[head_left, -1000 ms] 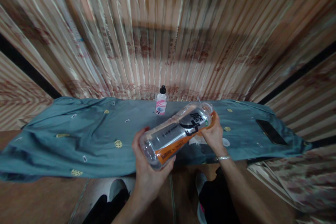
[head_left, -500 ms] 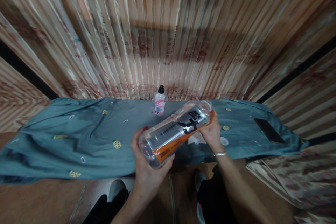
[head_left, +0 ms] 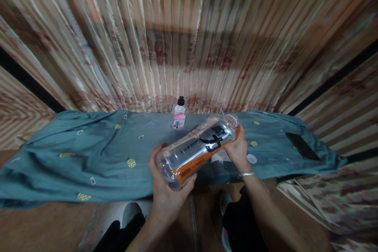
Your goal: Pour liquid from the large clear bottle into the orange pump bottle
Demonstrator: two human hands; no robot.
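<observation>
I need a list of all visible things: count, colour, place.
Patterned fabric cloth: 1, teal, middle.
Large plastic bottle: 1, clear and orange, tilted, centre.
Small plastic bottle: 1, clear and pink, black cap, cloth's back.
Flat rectangular phone: 1, black, cloth's right.
Round disc: 1, whitish, cloth's front right.
Unclear patch: 1, whitish, left of disc.
Striped backdrop: 1, mostly beige, behind.
Slanted bars: 3, black, sides.
Bracelet: 1, silver, right wrist.
Shoes: 2, grey, bottom.
Legs: 2, black trousers, bottom.
Left hand: 1, bare, large bottle's base.
Right hand: 1, bare, neck end.
</observation>
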